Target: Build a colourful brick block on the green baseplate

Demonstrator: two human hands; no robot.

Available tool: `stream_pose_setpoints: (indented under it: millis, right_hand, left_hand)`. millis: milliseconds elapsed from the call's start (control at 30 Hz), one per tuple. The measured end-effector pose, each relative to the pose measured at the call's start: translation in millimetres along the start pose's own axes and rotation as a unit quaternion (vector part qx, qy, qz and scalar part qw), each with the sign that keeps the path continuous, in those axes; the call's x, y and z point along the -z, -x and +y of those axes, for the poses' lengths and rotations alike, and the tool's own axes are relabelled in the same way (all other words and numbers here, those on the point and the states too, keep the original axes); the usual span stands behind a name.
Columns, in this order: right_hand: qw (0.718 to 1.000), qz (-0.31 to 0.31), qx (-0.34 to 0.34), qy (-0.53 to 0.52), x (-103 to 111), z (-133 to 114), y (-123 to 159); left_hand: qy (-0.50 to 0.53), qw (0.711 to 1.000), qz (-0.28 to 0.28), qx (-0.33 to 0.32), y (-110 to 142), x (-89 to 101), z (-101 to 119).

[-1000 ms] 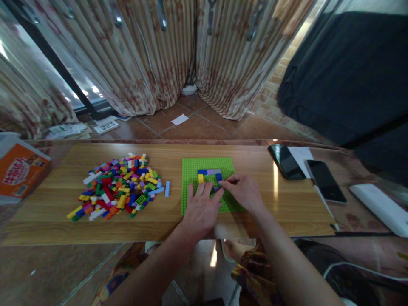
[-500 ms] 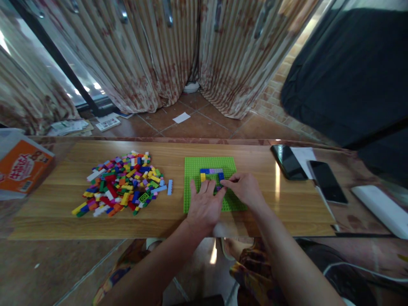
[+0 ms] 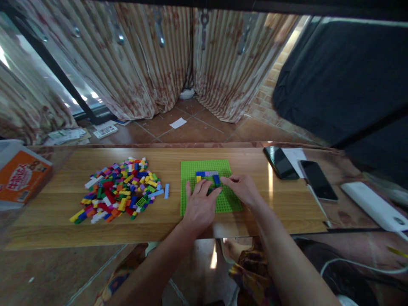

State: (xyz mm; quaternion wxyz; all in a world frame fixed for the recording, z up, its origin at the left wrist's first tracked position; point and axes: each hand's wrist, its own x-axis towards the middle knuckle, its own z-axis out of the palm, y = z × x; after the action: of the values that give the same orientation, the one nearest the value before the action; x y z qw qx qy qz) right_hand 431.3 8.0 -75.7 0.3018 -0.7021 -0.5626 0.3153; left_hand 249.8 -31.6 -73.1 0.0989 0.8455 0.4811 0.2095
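Note:
A green baseplate (image 3: 191, 168) lies on the wooden table (image 3: 159, 221) in front of me. On it stands a small frame of blue, yellow and lilac bricks (image 3: 207, 174). My left hand (image 3: 199, 204) rests flat on the plate with its fingers spread, just left of the frame. My right hand (image 3: 244, 189) is beside it on the right, fingers pinched at the frame's blue brick (image 3: 217, 180). What the fingertips hold is hidden. A heap of several loose coloured bricks (image 3: 119, 189) lies to the left of the plate.
Two dark phones (image 3: 280, 162) (image 3: 317, 180) and a white sheet lie at the table's right end, with a white flat device (image 3: 372, 204) beyond. An orange box (image 3: 21, 176) stands at far left. Curtains and tiled floor lie behind the table.
The view has shifted slightly. Both hands stay on the plate; the right fingertips have moved a little toward the frame's right side.

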Motion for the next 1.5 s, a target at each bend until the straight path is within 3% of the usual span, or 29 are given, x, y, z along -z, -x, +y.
stream_pose_setpoints:
  millis: [133,233,300,467,667,800,1000,1100,1300,1400,1500]
  right_hand:
    - [0.995,0.081,0.008,-0.056,7.3,1.6,1.2]
    - [0.995,0.1,0.03,0.001,9.3,-7.6,3.3]
    - [0.993,0.101,0.05,0.028,7.1,-14.1,4.9]
    - [0.991,0.079,0.1,0.03,-7.5,-21.2,8.4]
    - [0.993,0.038,0.101,0.052,-20.7,-22.1,11.9]
    - [0.994,0.053,0.086,0.035,-25.1,-15.1,9.4]
    - [0.998,0.031,0.06,0.0,-28.0,-2.2,-2.7]
    - [0.99,0.056,0.106,0.078,-27.9,-6.0,-3.9]
    - [0.965,0.052,0.171,0.19,-32.0,-14.5,0.5]
    - [0.962,0.055,0.173,0.204,-35.7,-13.6,1.8]
    - [0.958,0.059,0.178,0.217,-38.7,-11.7,2.3]
  left_hand:
    - [0.065,0.995,0.08,0.012,-2.9,18.6,-17.4]
    - [0.123,0.979,0.146,0.07,-7.0,30.9,-36.1]
    - [0.166,0.965,0.159,0.127,-9.5,32.9,-47.5]
    - [0.286,0.923,0.106,0.236,-12.2,16.1,-58.7]
    - [0.368,0.904,0.056,0.211,-9.0,-2.8,-50.2]
    - [0.368,0.904,0.052,0.209,-8.4,-1.9,-49.8]
    - [0.406,0.877,0.037,0.253,-15.0,0.7,-51.7]
    - [0.371,0.895,0.038,0.245,-14.3,4.5,-49.0]
    - [0.25,0.961,0.011,0.12,-4.3,16.7,-41.3]
    - [0.223,0.971,-0.014,0.091,-2.5,17.9,-40.3]
    - [0.205,0.973,-0.031,0.102,-3.0,16.3,-39.8]
